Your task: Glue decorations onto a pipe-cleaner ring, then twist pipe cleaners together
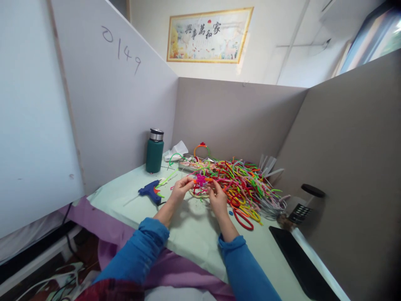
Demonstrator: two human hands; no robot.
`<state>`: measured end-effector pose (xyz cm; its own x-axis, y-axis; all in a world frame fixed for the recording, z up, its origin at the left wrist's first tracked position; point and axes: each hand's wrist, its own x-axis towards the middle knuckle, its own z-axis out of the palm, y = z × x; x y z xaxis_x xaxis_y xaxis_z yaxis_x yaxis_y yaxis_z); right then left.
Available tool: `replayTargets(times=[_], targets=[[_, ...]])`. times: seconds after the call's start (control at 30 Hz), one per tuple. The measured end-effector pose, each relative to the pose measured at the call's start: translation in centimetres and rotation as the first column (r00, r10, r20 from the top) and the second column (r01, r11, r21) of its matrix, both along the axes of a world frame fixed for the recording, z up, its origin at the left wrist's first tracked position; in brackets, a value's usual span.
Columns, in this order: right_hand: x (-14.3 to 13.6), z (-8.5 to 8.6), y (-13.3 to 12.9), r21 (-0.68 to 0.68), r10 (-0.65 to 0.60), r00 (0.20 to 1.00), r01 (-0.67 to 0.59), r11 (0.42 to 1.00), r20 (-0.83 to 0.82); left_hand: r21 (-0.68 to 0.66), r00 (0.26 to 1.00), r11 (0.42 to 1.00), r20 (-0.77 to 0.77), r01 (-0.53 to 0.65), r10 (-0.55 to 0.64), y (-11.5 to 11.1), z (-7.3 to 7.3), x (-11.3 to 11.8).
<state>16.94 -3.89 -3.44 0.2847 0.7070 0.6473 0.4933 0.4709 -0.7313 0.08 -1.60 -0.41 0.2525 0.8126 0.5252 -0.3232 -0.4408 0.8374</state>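
Between my two hands, above the table, is an orange pipe cleaner piece with a magenta pipe cleaner flower [201, 180] at its middle. My left hand [181, 188] pinches its left end between thumb and fingers. At the other end, my right hand [217, 195] pinches the orange part near the flower. Just behind and to the right lies a large tangled heap of coloured pipe cleaners [241, 179]. A blue hot glue gun [151, 191] rests on the table to the left of my left hand.
A dark green bottle [154, 151] stands at the back left, near a white tissue pack [176, 151]. A metal tray [187, 166] sits behind my hands. At right are a black flat panel [300, 259] and a clear cup with a black lid [313, 191]. Grey partitions [238, 121] enclose the table.
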Motion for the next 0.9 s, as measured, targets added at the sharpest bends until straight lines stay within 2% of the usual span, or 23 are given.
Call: replayTargets(times=[0.17, 0.27, 0.33, 0.43, 0.57, 0.77, 0.9], targets=[[0.1, 0.0, 0.0, 0.016, 0.05, 0.999, -0.05, 0.999, -0.001, -0.019, 0.994, 0.998, -0.093, 0.063, -0.064, -0.4, 0.2, 0.1], [0.1, -0.2, 0.2, 0.0, 0.054, 0.999, -0.054, 0.999, -0.001, -0.019, 0.994, 0.998, -0.095, 0.052, -0.054, -0.2, 0.0, 0.2], [0.1, -0.3, 0.3, -0.019, 0.034, 0.999, -0.034, 0.999, -0.001, -0.018, 0.999, 1.0, -0.045, 0.02, -0.02, -0.1, -0.1, 0.2], [0.1, -0.3, 0.2, -0.046, -0.066, 0.998, 0.066, 0.997, 0.008, -0.035, 0.998, 0.999, 0.053, -0.03, 0.031, 0.0, 0.1, 0.1], [0.3, -0.2, -0.1, -0.018, -0.193, 0.969, 0.198, 0.98, 0.152, -0.118, 0.985, 0.993, 0.167, -0.018, 0.038, 0.1, 0.5, 0.1], [0.2, -0.6, 0.1, -0.071, -0.08, 0.971, 0.098, 0.993, 0.225, -0.157, 0.95, 0.986, 0.313, 0.06, -0.008, -0.2, 1.2, 0.5], [0.2, -0.7, 0.2, -0.097, -0.089, 0.966, 0.115, 0.989, 0.241, -0.172, 0.947, 0.981, 0.32, 0.084, -0.025, -0.3, 1.1, 0.5]])
